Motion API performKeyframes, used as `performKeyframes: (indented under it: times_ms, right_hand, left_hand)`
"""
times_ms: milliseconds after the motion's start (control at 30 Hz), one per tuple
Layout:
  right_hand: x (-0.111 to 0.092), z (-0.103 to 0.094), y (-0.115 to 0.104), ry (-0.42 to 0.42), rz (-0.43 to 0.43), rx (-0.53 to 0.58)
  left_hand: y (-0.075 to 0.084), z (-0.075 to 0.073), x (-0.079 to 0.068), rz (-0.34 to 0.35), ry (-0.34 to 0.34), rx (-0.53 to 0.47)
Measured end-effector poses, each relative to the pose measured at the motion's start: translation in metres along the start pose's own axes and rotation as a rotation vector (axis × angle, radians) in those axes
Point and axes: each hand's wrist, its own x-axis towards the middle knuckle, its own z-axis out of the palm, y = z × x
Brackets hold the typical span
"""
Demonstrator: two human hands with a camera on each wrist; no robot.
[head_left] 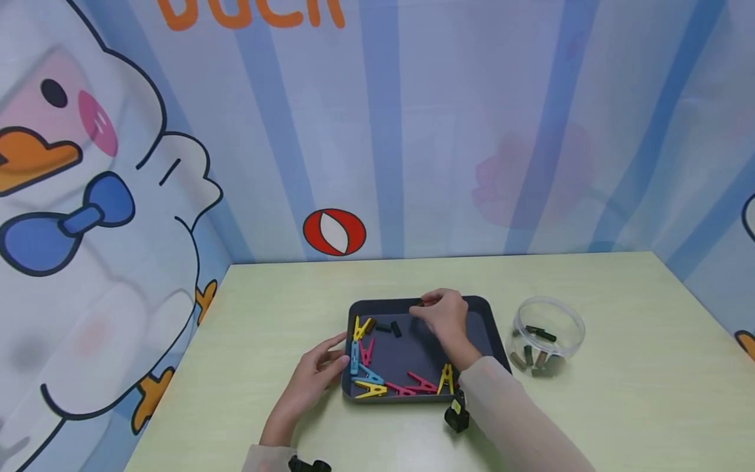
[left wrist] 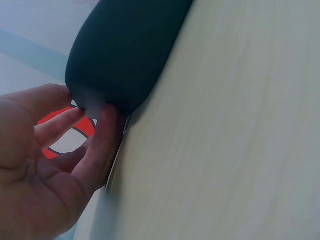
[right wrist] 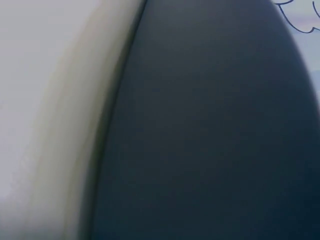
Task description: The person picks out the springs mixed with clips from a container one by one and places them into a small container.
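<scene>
A dark grey rectangular tray (head_left: 425, 354) lies on the table. At its left rim is my left hand (head_left: 311, 377), thumb and fingertips spread apart against the tray's side; the left wrist view shows these fingers at a dark rounded corner. Over the far side of the tray, my right hand (head_left: 444, 320) pinches a small brownish piece (head_left: 420, 303), mostly hidden by the fingers. Near the tray's back left lie a brown cylinder (head_left: 370, 326) and two dark green cylinders (head_left: 396, 329). Only dark tray surface fills most of the right wrist view, without the hand.
Yellow, blue and pink clothespins (head_left: 370, 389) line the tray's left and front sides. Right of the tray stands a clear round tub (head_left: 578, 328) with several dark green and brown cylinders inside. A printed backdrop (head_left: 436, 164) rises behind the table (head_left: 637, 367).
</scene>
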Motion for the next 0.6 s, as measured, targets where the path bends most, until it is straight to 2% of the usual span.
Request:
performKeyframes:
  times_ms: [167,600]
  right_hand:
    - [-0.002,0.000,-0.005,-0.013,-0.021,0.005]
    - [-0.002,-0.004,-0.011,-0.040,-0.009,0.018]
  left_hand:
    - [0.000,0.000,-0.001,-0.005,0.003,0.009]
    - [0.003,-0.001,-0.003,0.004,-0.014,0.012]
